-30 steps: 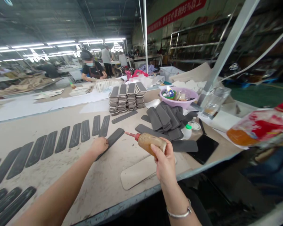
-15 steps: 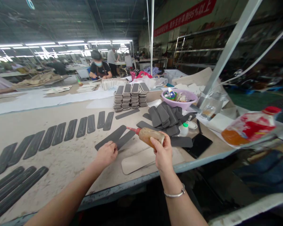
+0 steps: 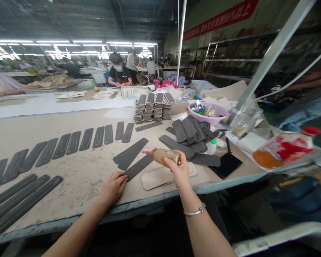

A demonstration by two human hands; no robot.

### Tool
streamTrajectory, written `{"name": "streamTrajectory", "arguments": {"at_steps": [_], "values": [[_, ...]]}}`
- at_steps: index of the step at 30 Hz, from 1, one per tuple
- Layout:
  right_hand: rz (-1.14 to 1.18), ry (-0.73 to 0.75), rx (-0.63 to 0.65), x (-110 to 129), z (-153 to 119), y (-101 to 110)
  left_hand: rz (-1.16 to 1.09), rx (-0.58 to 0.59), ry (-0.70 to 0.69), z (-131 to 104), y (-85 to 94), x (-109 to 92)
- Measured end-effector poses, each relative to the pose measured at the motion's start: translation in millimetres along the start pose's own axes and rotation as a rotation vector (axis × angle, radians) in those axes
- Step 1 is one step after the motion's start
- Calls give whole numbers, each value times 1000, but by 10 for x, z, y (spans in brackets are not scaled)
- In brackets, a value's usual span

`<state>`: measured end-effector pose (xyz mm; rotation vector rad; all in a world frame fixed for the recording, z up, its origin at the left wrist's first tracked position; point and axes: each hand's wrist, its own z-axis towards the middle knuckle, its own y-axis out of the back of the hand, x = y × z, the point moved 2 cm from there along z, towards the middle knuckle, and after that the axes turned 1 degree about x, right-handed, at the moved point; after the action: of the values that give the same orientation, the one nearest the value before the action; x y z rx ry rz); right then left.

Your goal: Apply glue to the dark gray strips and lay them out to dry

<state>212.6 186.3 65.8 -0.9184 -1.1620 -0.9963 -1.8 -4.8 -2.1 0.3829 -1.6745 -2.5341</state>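
Observation:
My right hand (image 3: 178,167) is wrapped round a squeeze bottle (image 3: 164,157) of brownish liquid, its red nozzle pointing left above the table. My left hand (image 3: 114,187) rests on the table, its fingers pinching the near end of a dark grey strip (image 3: 139,167). Two more dark strips (image 3: 130,152) lie overlapping just beyond it. Beneath the bottle are pale rounded pieces (image 3: 156,177). A row of shiny dark pieces (image 3: 73,142) runs along the left, with longer dark strips (image 3: 29,201) nearer the front edge.
Stacked pieces (image 3: 154,109) stand at the back. A dark pile (image 3: 188,132), a purple basin (image 3: 219,118), a green-capped bottle (image 3: 211,147), a black flat object (image 3: 227,165) and a red-capped jug (image 3: 286,150) are at right. A metal post (image 3: 270,64) slants up. A masked person (image 3: 119,73) sits across.
My left hand has moved nearer the front edge, with a dark strip now separated from the others. The bottle in my right hand has shifted slightly left and down. The view has shifted a little.

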Motion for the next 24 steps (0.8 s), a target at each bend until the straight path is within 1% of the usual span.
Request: {"name": "streamTrajectory", "arguments": {"at_steps": [2,5,8,11,14,18,24], "values": [[-19,-10,68,-48,-42,-75,-15,-13,10,-27,4,28],[-68,30,149,-143,-113,-194,-2,-52,57,-3,10,37],[-121,68,195,-233,-177,-290,7,-56,110,7,16,41],[-173,82,236,-284,-228,-356,-20,-66,131,-37,26,43],[-198,89,273,-288,-272,-413,-40,-61,98,-83,29,35],[-241,150,311,-271,-328,-507,-48,-33,57,-86,35,22],[-296,202,343,-315,-380,-625,-46,-26,41,-77,59,4]]}}
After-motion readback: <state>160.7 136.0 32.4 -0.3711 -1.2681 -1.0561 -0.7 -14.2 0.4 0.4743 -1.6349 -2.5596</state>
